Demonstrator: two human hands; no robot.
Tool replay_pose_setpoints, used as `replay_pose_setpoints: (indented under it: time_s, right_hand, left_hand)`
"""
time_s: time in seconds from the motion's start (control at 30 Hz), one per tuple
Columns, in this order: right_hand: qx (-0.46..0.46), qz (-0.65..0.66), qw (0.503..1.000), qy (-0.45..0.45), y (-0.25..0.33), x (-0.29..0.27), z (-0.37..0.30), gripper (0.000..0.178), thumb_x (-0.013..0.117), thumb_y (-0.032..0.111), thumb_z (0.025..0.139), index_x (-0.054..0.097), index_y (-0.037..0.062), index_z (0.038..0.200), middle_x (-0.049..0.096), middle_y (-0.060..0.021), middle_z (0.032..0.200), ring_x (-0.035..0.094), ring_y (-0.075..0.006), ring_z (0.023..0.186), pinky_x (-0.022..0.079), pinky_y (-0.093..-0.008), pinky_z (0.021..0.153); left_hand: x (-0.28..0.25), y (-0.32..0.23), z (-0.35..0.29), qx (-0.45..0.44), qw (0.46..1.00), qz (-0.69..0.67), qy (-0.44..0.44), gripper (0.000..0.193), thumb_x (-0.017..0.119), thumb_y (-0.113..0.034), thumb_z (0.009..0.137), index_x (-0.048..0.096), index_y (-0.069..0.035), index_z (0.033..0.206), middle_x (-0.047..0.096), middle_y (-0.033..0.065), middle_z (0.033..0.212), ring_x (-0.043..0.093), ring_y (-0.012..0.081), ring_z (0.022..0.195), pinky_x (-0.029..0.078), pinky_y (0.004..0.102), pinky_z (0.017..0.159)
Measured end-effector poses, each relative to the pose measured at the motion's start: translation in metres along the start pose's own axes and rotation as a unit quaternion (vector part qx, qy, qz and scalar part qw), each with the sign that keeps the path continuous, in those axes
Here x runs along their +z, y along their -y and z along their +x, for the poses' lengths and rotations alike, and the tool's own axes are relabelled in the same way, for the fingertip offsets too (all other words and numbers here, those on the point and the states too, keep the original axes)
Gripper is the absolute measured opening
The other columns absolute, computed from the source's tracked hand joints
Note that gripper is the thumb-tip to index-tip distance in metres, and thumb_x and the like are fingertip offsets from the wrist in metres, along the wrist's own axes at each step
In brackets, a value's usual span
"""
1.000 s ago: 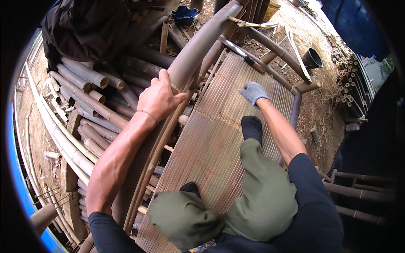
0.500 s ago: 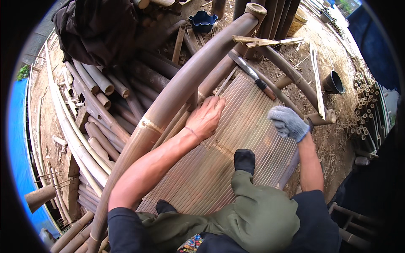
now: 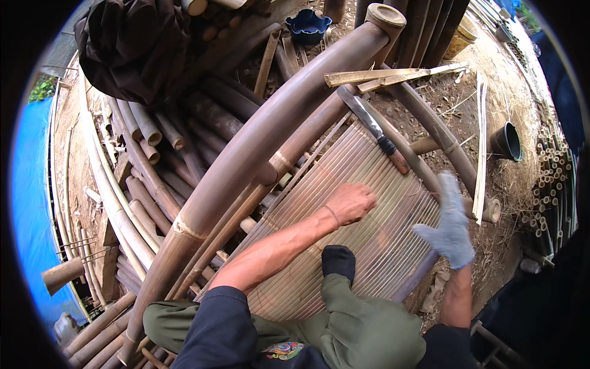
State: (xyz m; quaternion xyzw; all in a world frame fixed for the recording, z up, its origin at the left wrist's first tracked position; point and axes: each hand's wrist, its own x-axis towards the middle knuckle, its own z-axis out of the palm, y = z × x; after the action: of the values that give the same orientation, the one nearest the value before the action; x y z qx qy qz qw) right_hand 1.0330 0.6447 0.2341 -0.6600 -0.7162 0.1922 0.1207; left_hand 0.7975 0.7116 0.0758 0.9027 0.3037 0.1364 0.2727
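Note:
Beneath me lies a seat of thin split-bamboo slats (image 3: pixel 319 169), set side by side in a frame of thick brown bamboo poles (image 3: pixel 258 123). My left hand (image 3: pixel 351 203) is bare and closed over the middle of the slats; its palm side is hidden, so whether it holds anything is unclear. At the right edge of the slats my right hand (image 3: pixel 452 224), in a grey knit glove, has its fingers stretched out and thumb apart, with nothing seen in it. A large knife (image 3: pixel 372 126) with a dark handle rests along the far right corner of the frame.
My sock-covered foot (image 3: pixel 338 261) stands on the slats. Split bamboo pieces (image 3: pixel 393 76) lie across the far frame. Cut bamboo poles (image 3: pixel 184 141) are stacked at left under a dark cloth (image 3: pixel 132 49). A black bucket (image 3: pixel 506 141) and a blue basin (image 3: pixel 308 26) sit beyond.
My left hand has left the left edge of the slats and moved right and nearer, over their middle. My gloved right hand has opened from a curl and shifted right.

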Motion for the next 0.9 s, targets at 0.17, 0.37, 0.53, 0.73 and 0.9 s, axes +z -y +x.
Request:
replay_pose_setpoints:
  time_s: [0.17,0.37,0.53,0.73,0.9]
  right_hand:
    - [0.043,0.318,0.914,0.249,0.004,0.079,0.088,0.059,0.077,0.028,0.082,0.056,-0.0042,0.127,0.060,-0.0154,0.118,0.065,-0.0230,0.093,0.055,-0.0325,0.079]
    - [0.135,0.436,0.889,0.029,-0.029,0.080,0.186,0.027,0.069,0.027,0.090,0.072,0.0016,0.101,0.065,-0.0038,0.074,0.063,-0.0128,0.063,0.052,-0.0269,0.054]
    - [-0.050,-0.074,0.990,-0.108,0.007,0.153,0.243,0.034,0.054,0.031,0.091,0.068,0.0042,0.076,0.066,-0.0178,0.075,0.066,-0.0351,0.075,0.052,-0.0452,0.070]
    - [-0.228,-0.245,0.937,-0.095,0.027,0.212,0.244,0.023,0.054,0.023,0.090,0.070,0.0136,0.076,0.064,-0.0083,0.077,0.063,-0.0300,0.073,0.047,-0.0467,0.070]
    - [-0.165,-0.245,0.943,0.151,0.047,0.244,0.249,0.025,0.058,0.028,0.086,0.074,0.0092,0.086,0.071,-0.0174,0.088,0.068,-0.0338,0.079,0.050,-0.0488,0.071]
  left_hand:
    - [-0.047,-0.003,0.000,-0.165,0.977,-0.044,-0.125,0.023,0.058,-0.028,0.096,0.064,-0.008,0.086,0.061,0.0086,0.081,0.063,0.0258,0.078,0.051,0.0419,0.068]
    - [-0.016,0.082,-0.044,-0.461,0.848,-0.024,-0.262,0.031,0.050,-0.028,0.098,0.067,-0.003,0.090,0.065,0.0179,0.093,0.061,0.0386,0.080,0.049,0.0482,0.078]
    - [0.023,0.089,-0.033,-0.583,0.795,-0.024,-0.169,0.034,0.045,-0.030,0.099,0.067,-0.004,0.093,0.066,0.0215,0.096,0.062,0.0397,0.092,0.046,0.0524,0.084]
    - [0.026,0.081,-0.037,-0.557,0.807,-0.076,-0.180,0.045,0.037,-0.040,0.101,0.066,-0.005,0.105,0.067,0.0245,0.101,0.062,0.0455,0.099,0.047,0.0550,0.086]
    - [0.006,0.098,-0.030,-0.627,0.759,-0.145,-0.098,0.045,0.038,-0.041,0.100,0.064,-0.006,0.107,0.065,0.0261,0.110,0.060,0.0470,0.105,0.047,0.0550,0.091]
